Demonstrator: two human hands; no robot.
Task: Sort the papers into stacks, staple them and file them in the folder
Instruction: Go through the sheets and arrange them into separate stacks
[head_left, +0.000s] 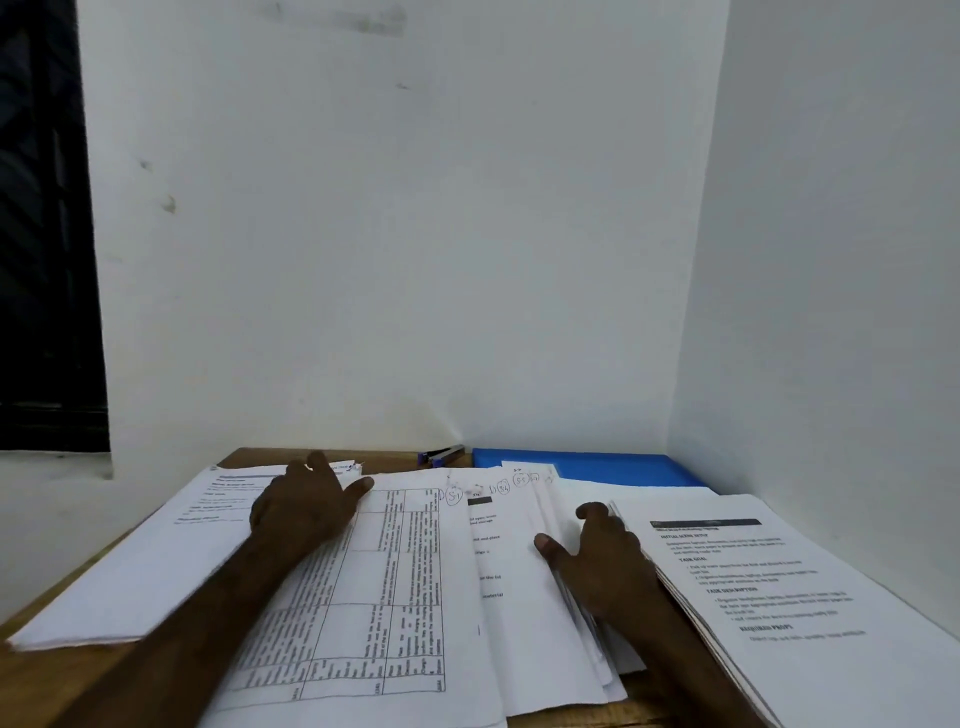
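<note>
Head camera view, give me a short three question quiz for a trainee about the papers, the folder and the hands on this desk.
1. True or false: the blue folder lies at the back of the desk, against the wall.
2. Which hand rests on the sheet with the printed table? A) left hand B) right hand C) neither
3. Fill in: the stapler sits just to the ____ of the blue folder.

Key
1. True.
2. A; the right hand lies flat on the fanned sheets in the middle.
3. Left.
</note>
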